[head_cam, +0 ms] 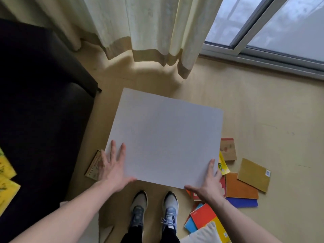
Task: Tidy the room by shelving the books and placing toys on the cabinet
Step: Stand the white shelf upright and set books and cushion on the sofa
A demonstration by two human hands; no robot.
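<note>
A large flat white board [164, 135] fills the middle of the view, above the floor and my shoes. My left hand [112, 169] lies on its near left corner with straight, spread fingers on top and the thumb at the near edge. My right hand [208, 185] holds the near right corner, thumb along the near edge, one finger up the right side and the others wrapped past the edge. Several coloured books [242, 188] lie scattered on the floor at the right, partly hidden by the board. Another book [93, 165] lies on the floor by my left hand.
A dark sofa [40, 106] stands at the left with yellow books [7, 183] on it. Cream curtains [140, 32] hang ahead, beside a sliding window [273, 27]. A white cushion [203, 234] lies on the floor books at the bottom right. Bare wooden floor [263, 111] stretches to the right.
</note>
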